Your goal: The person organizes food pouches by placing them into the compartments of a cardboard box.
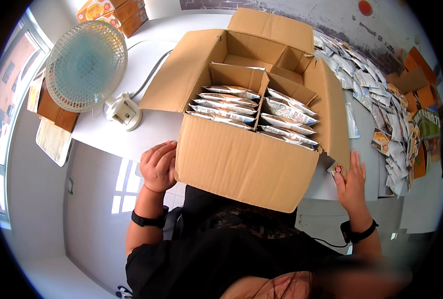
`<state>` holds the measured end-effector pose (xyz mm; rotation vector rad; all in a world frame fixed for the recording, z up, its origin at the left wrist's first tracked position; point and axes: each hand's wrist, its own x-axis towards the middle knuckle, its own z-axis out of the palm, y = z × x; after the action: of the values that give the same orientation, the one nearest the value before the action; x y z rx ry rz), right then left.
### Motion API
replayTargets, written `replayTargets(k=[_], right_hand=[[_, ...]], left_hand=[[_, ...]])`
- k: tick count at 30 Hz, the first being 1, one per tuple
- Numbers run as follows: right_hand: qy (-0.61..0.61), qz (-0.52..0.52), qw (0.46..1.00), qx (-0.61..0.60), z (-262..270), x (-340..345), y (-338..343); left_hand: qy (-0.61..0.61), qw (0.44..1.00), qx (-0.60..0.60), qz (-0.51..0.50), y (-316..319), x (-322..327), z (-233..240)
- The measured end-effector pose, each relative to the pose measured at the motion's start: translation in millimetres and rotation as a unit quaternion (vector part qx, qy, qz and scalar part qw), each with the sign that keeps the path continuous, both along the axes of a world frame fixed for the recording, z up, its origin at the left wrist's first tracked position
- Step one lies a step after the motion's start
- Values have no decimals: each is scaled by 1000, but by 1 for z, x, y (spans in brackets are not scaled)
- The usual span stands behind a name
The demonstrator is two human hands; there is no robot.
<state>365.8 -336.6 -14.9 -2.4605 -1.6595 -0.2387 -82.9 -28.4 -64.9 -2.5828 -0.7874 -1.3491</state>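
Note:
An open cardboard box [244, 160] sits on the table before me with its flaps spread. Cardboard dividers [261, 101] part its inside into cells. The two near cells hold rows of flat printed packets [227, 101], standing on edge; packets [290, 116] fill the right one similarly. My left hand [158, 164] is curled against the box's near left corner; whether it grips is hidden. Beside the box's right flap [331, 112], my right hand [353, 183] lies with fingers stretched out. A small packet [337, 170] shows by its thumb, partly covered by the hand and flap.
A desk fan [87, 67] stands on the white table [150, 123] at left, its cable running behind the box. Orange cartons [111, 15] are stacked at the back. A heap of loose packets [371, 89] spreads along the right, with open orange cartons [423, 93] beyond.

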Motion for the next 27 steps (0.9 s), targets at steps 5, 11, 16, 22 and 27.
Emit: replayTargets(k=[5,11,16,22,27], right_hand=[[82,31,996,-1,4,7,-12],[101,50,994,-6,7,8,-14],[52,43,998,-3,-1,5,-17],[55,46,997,21,2,-4,-20],[87,52,994,38,6,1,-17]], left_hand=[[14,1000,0,11,-1,-2,-3],[32,999,6,5,1,-3,-6],[43,999,17,6,1,-3,-9],[50,998,23,0,-2,-1,-6],[54,998,29,2,4,-9,-18]])
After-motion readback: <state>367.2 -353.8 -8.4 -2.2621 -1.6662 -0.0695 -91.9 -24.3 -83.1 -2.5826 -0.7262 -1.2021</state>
